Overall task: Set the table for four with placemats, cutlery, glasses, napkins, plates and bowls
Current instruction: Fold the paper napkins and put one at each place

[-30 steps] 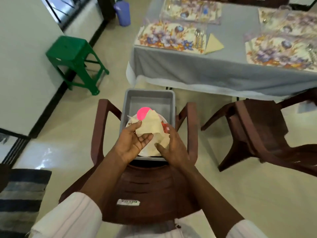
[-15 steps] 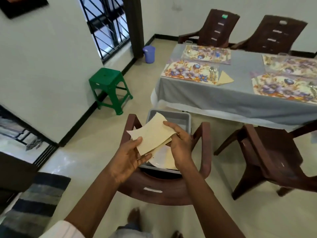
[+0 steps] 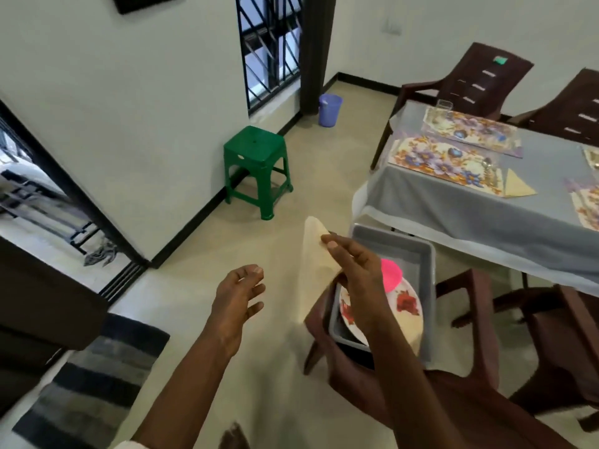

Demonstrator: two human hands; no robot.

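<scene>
My right hand (image 3: 356, 270) pinches a pale yellow napkin (image 3: 314, 247) above the left edge of a grey tub (image 3: 398, 247). The tub sits on a brown chair (image 3: 356, 367) and holds a white flowered plate (image 3: 405, 303) and something pink (image 3: 392, 273). My left hand (image 3: 240, 296) hangs empty to the left, fingers loosely curled. On the grey-clothed table (image 3: 453, 209) lie floral placemats (image 3: 431, 160), a folded napkin (image 3: 515, 186) beside cutlery (image 3: 489, 166), and a glass (image 3: 444, 105) at the far mat.
A green stool (image 3: 256, 166) stands by the wall and a purple bucket (image 3: 330, 110) under the window. More brown chairs (image 3: 470, 79) surround the table. A striped rug (image 3: 84, 384) lies at lower left near a doorway.
My left hand has let go of the napkin and dropped to the left. My right hand alone now holds it, and my view has swung left, away from the table.
</scene>
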